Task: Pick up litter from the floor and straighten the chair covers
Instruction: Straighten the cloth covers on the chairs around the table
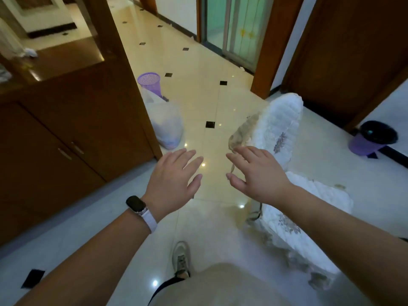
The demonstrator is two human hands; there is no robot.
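Note:
A chair with a white quilted cover stands to my right, its back rising toward the hallway and its seat under my right forearm. My left hand hovers over the glossy tiled floor with fingers spread and holds nothing; a dark watch sits on that wrist. My right hand is stretched out flat just in front of the chair back's near edge, fingers straight, also holding nothing. A small white scrap of litter lies by the sliding door far ahead.
A wooden cabinet fills the left side. A purple mesh basket and a full translucent plastic bag stand by its corner. A purple bin with a black liner sits at the right wall. Wooden door frames flank the hallway.

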